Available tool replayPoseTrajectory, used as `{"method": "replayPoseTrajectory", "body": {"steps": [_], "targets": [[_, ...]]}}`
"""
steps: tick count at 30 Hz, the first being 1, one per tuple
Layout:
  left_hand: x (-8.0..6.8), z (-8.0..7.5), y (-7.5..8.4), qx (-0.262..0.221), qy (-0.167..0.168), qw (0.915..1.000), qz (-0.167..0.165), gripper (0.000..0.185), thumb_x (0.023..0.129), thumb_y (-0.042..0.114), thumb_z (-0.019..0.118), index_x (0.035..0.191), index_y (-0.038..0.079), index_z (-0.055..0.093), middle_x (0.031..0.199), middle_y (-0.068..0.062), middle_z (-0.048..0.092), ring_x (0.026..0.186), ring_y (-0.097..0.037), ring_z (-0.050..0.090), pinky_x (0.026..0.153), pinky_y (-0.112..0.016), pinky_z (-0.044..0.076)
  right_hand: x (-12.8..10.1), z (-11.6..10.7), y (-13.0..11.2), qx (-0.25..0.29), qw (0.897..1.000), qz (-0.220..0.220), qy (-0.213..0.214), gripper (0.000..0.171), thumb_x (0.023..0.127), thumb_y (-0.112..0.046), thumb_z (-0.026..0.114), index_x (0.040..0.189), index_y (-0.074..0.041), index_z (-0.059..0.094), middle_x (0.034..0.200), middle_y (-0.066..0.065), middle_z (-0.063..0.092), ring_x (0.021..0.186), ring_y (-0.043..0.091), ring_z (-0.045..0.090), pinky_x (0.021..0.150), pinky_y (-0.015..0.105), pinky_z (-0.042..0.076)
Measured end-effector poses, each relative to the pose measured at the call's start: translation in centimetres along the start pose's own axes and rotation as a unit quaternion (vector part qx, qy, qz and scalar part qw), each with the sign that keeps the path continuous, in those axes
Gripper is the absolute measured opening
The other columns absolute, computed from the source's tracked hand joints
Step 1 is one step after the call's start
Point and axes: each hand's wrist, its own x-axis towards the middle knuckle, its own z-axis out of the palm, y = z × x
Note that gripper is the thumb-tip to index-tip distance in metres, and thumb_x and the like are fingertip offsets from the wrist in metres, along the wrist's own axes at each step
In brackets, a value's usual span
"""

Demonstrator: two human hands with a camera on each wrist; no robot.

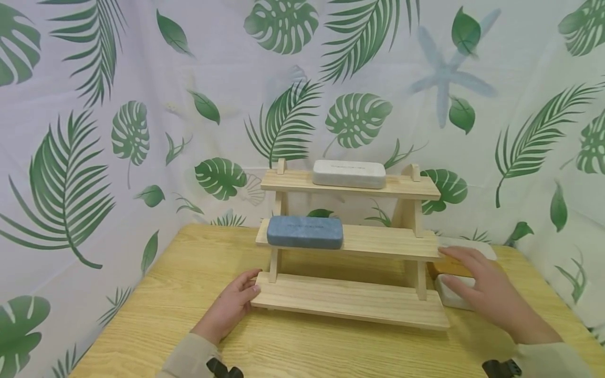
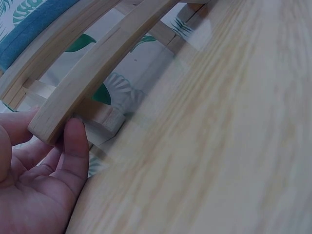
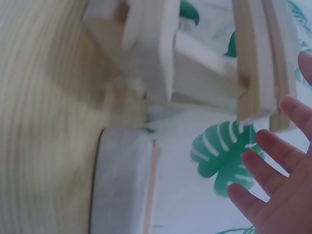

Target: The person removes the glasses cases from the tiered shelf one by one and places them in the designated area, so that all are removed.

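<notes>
A three-tier wooden display rack [image 1: 350, 299] stands on the table. My left hand [image 1: 232, 304] grips the left end of its bottom shelf; in the left wrist view, the fingers [image 2: 75, 146] curl under the board's end. My right hand [image 1: 487, 289] is at the rack's right side, its fingers extended and spread, with the fingertips right by the middle shelf's end. On the middle shelf, toward the left, lies a blue oblong case [image 1: 304, 232]. A white oblong case [image 1: 348, 174] rests on the top shelf. Both cases carry small dark lettering.
Right of the rack, partly behind my right hand, sit an orange-brown case [image 1: 439, 270] and a whitish case [image 1: 454, 295], with another pale one [image 1: 477, 245] above. Leaf-patterned cloth [image 1: 142, 79] hangs behind and beside the wood-grain table [image 1: 198, 257].
</notes>
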Motion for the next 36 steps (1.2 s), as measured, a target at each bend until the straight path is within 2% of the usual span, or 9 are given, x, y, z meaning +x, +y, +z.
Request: {"method": "replayPoseTrajectory", "body": {"steps": [6, 13, 17, 22, 32, 34, 36], "targets": [[0.0, 0.0, 0.0, 0.002, 0.006, 1.0000, -0.001, 0.057, 0.110, 0.021, 0.047, 0.160, 0.007, 0.023, 0.140, -0.024, 0.037, 0.114, -0.025, 0.054, 0.095, -0.037, 0.045, 0.5, 0.0, -1.8, -0.008, 1.000, -0.014, 0.007, 0.057, 0.096, -0.029, 0.072, 0.148, -0.017, 0.052, 0.148, 0.016, 0.046, 0.132, 0.046, 0.042, 0.092, 0.068, 0.037], [-0.1, 0.1, 0.2, 0.005, 0.010, 0.9999, -0.005, 0.057, 0.110, 0.021, 0.047, 0.160, 0.007, 0.024, 0.142, -0.023, 0.035, 0.116, -0.026, 0.051, 0.097, -0.038, 0.041, 1.0, 0.0, -3.9, 0.008, 1.000, -0.014, 0.005, 0.057, 0.096, -0.030, 0.073, 0.148, -0.022, 0.053, 0.152, 0.009, 0.044, 0.135, 0.041, 0.041, 0.094, 0.067, 0.037], [-0.1, 0.1, 0.2, 0.000, 0.007, 1.0000, -0.002, 0.056, 0.110, 0.019, 0.046, 0.160, 0.007, 0.023, 0.141, -0.024, 0.037, 0.115, -0.026, 0.053, 0.097, -0.038, 0.044, 1.3, 0.2, -4.9, 0.015, 0.999, -0.030, 0.001, 0.056, 0.096, -0.029, 0.073, 0.148, -0.021, 0.053, 0.152, 0.008, 0.044, 0.136, 0.042, 0.040, 0.094, 0.068, 0.037], [-0.2, 0.1, 0.1, 0.003, 0.008, 1.0000, -0.002, 0.056, 0.110, 0.020, 0.047, 0.160, 0.006, 0.024, 0.140, -0.023, 0.037, 0.116, -0.025, 0.052, 0.098, -0.038, 0.042, 1.7, 0.4, -6.1, 0.020, 0.998, -0.057, -0.002, 0.055, 0.097, -0.026, 0.072, 0.148, -0.019, 0.053, 0.153, 0.010, 0.042, 0.138, 0.042, 0.037, 0.094, 0.070, 0.038], [-0.2, 0.2, 0.1, 0.010, 0.009, 0.9999, -0.002, 0.057, 0.110, 0.022, 0.048, 0.160, 0.007, 0.025, 0.145, -0.025, 0.034, 0.121, -0.028, 0.048, 0.098, -0.039, 0.041, 2.2, 0.7, -8.0, 0.016, 0.996, -0.088, 0.011, 0.055, 0.096, -0.024, 0.073, 0.147, -0.022, 0.054, 0.153, 0.007, 0.043, 0.139, 0.037, 0.037, 0.096, 0.066, 0.039], [-0.1, 0.1, 0.0, 0.010, 0.010, 0.9999, -0.003, 0.057, 0.109, 0.022, 0.048, 0.160, 0.008, 0.026, 0.145, -0.024, 0.034, 0.121, -0.028, 0.048, 0.098, -0.038, 0.041, 2.4, 0.8, -8.4, 0.010, 0.995, -0.094, 0.015, 0.056, 0.095, -0.024, 0.074, 0.147, -0.023, 0.054, 0.153, 0.004, 0.043, 0.125, 0.027, 0.050, 0.093, 0.054, 0.044], [0.0, 0.1, -0.1, 0.007, 0.009, 0.9999, -0.002, 0.057, 0.110, 0.022, 0.048, 0.160, 0.008, 0.025, 0.143, -0.024, 0.036, 0.118, -0.027, 0.050, 0.097, -0.038, 0.043, 2.6, 0.9, -8.8, 0.006, 0.995, -0.099, 0.019, 0.057, 0.095, -0.024, 0.074, 0.148, -0.025, 0.053, 0.153, 0.003, 0.043, 0.099, 0.016, 0.060, 0.085, 0.043, 0.048]]}}
